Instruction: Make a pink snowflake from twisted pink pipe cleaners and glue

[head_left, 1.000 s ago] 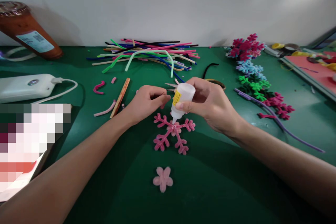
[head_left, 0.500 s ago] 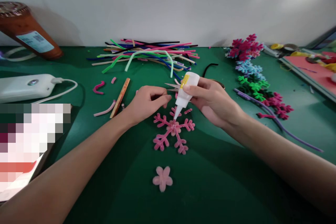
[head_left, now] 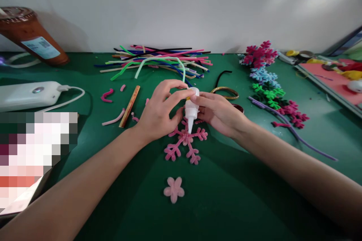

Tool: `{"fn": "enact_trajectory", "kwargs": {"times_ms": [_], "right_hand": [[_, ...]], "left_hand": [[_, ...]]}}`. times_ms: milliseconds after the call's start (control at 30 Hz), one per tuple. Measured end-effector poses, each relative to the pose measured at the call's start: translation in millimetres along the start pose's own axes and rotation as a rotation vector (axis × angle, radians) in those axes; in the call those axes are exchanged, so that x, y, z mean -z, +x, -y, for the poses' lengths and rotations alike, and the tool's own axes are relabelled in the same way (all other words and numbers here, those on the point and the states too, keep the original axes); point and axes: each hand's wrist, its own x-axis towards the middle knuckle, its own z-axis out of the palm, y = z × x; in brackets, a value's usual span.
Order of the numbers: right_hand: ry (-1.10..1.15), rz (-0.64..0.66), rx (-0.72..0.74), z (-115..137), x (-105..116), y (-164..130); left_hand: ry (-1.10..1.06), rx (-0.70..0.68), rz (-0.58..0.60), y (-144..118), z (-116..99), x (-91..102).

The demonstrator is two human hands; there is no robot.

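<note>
A white glue bottle (head_left: 192,108) points nozzle-down over the centre of a pink pipe-cleaner snowflake (head_left: 185,141). My right hand (head_left: 222,113) is closed on the bottle from the right. From the left, the fingers of my left hand (head_left: 164,111) reach the bottle's upper end, with the thumb beside its lower part. Both hands partly cover the snowflake's upper arms. Nearer to me lies a pale pink five-petal flower (head_left: 174,189). Behind my right hand show gold-rimmed scissor handles (head_left: 226,91); the blades are hidden.
Loose pipe cleaners (head_left: 158,60) lie along the wall. At left are a tilted drink cup (head_left: 42,41), a white device with a cable (head_left: 31,95), a wooden stick (head_left: 129,106) and pink scraps (head_left: 106,95). Coloured snowflakes (head_left: 267,77) and a purple pipe cleaner (head_left: 294,132) lie at right.
My left hand has moved up and right to the glue bottle. The bottle has turned more upright and shifted slightly left. The scissor handles are more exposed, and the blades are now covered.
</note>
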Motion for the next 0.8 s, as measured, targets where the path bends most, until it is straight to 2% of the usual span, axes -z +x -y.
{"fn": "enact_trajectory", "kwargs": {"times_ms": [133,533,800], "right_hand": [[-0.004,-0.020,0.008,1.1,-0.8,-0.6],[0.016,-0.034,-0.017,-0.6,-1.2,0.0],[-0.018,0.003,-0.021,0.0,-3.0,-1.1]], "left_hand": [[-0.037,0.029,0.028,0.0,0.3,-0.8],[-0.039,0.007,0.070,-0.1,1.2,-2.3],[-0.055,0.008,0.106,-0.9,2.1,-3.7]]}}
